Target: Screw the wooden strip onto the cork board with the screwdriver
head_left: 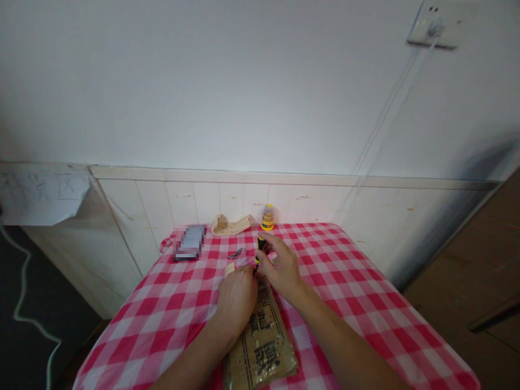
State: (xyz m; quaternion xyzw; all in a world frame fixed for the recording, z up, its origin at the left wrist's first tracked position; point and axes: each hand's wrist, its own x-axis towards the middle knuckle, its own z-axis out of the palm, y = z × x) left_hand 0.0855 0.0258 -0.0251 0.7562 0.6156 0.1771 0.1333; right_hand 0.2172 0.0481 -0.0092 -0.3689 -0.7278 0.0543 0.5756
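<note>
My right hand [283, 268] is closed around the black and yellow handle of a screwdriver [261, 245], which stands nearly upright with its tip pointing down. Close beside it, my left hand [239, 295] is closed with fingers bent at the screwdriver's lower end. A pale wooden piece [230, 268] sticks out past the left knuckles; most of it is hidden by the hands. Beneath both hands lies a brown package [266, 341] with dark printed characters and a shiny wrapping. Just beyond the left hand are some small metal parts [236, 253], too small to make out.
A curved wooden part with holes [231, 226] and a yellow-based clear container [267, 218] stand at the table's back edge. A phone [190, 242] lies at the left. The red checked tablecloth [345, 303] meets a white panelled wall [317, 203].
</note>
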